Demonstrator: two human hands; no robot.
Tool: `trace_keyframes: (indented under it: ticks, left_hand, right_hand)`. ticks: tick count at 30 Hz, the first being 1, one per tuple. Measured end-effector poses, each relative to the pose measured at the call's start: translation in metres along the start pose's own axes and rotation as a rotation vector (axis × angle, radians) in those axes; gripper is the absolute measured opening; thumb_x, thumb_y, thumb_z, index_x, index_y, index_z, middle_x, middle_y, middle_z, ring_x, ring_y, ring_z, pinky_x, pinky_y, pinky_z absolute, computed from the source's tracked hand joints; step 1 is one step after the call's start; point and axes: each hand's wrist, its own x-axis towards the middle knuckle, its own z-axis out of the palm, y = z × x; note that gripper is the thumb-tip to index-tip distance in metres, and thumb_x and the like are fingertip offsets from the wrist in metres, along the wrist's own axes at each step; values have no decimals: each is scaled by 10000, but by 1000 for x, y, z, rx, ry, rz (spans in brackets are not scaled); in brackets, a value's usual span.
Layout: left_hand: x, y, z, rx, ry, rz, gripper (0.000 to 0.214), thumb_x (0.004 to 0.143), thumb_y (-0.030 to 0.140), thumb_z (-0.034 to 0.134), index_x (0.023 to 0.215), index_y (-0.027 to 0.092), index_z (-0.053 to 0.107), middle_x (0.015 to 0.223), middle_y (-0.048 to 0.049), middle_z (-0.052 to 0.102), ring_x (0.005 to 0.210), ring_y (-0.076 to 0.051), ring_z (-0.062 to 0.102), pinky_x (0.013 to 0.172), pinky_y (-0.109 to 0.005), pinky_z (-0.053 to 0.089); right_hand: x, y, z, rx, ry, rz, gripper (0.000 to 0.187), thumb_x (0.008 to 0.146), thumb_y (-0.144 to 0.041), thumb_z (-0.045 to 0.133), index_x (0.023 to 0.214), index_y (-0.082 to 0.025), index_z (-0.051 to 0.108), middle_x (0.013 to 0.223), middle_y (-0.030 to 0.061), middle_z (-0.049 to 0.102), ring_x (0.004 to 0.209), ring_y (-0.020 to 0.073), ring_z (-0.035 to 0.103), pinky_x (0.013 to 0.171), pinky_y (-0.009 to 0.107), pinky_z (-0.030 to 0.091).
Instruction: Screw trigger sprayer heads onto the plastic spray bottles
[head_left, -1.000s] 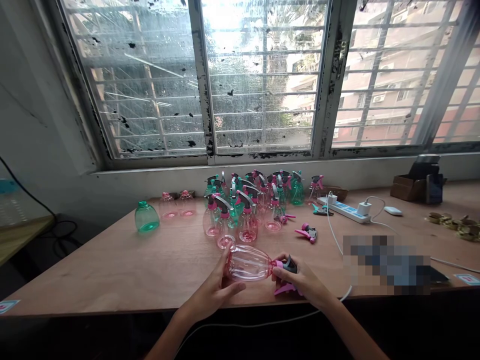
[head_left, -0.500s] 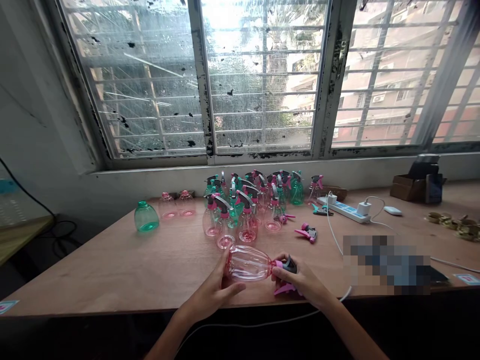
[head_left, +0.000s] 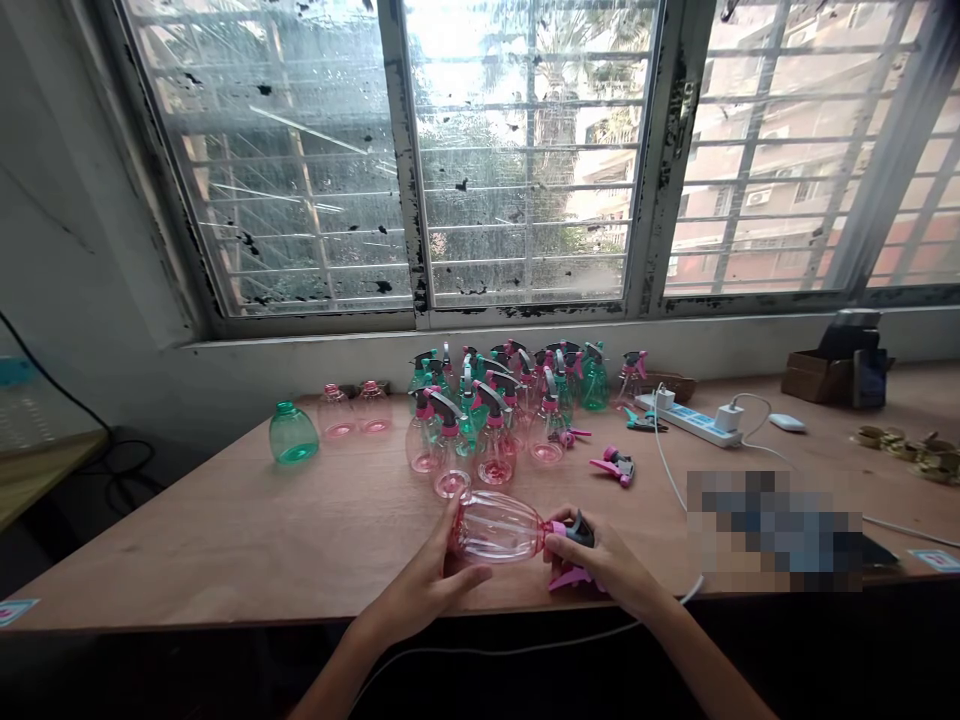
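Observation:
A clear pink spray bottle (head_left: 499,527) lies sideways in the air between my hands, near the table's front edge. My left hand (head_left: 427,580) is closed round its base, thumb below. At the neck, my right hand (head_left: 592,560) grips the pink collar and dark spray head, with the pink trigger (head_left: 574,578) pointing down. Just beyond stands a group of pink and green spray bottles (head_left: 495,445) with their heads on. Loose spray heads lie to the right, a pink and grey one (head_left: 615,466) nearest and a green and black one (head_left: 645,422) farther back.
At the left stand a headless green bottle (head_left: 293,437) and two headless pink bottles (head_left: 373,410). A white power strip (head_left: 694,420) with cables lies at the right, near a cardboard box (head_left: 814,376). A blurred-out dark item (head_left: 787,530) lies at the front right.

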Motion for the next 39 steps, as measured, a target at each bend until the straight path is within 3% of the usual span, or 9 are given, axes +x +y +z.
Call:
trace_keyframes:
  ticks: [10,34,39]
  left_hand:
    - [0,4,0,-12,1,-8,1017,903,458,698,1617,301,-9,1707,-53,166,1549,-332,207,1286,-487,158]
    - [0,6,0,5,5,-17,993,904,470,692,1617,324,17,1709,-38,161,1560,-329,160,1288,-497,125]
    - [1,6,0,11,11,45,964,906,436,700,1610,369,45,1703,-16,187,1566,-332,129,1291,-507,116]
  right_hand:
    - [2,-1,0,-32,-3,-5,356,847,-474,777,938,-166,622,766,19,742,646,167,691,606,291,553]
    - [0,-5,1,-32,9,14,402,813,-515,791,936,-169,627,758,14,735,650,175,691,603,298,567]
    - [1,-6,2,-40,3,9,407,815,-522,787,941,-169,626,757,15,741,642,171,694,602,295,571]
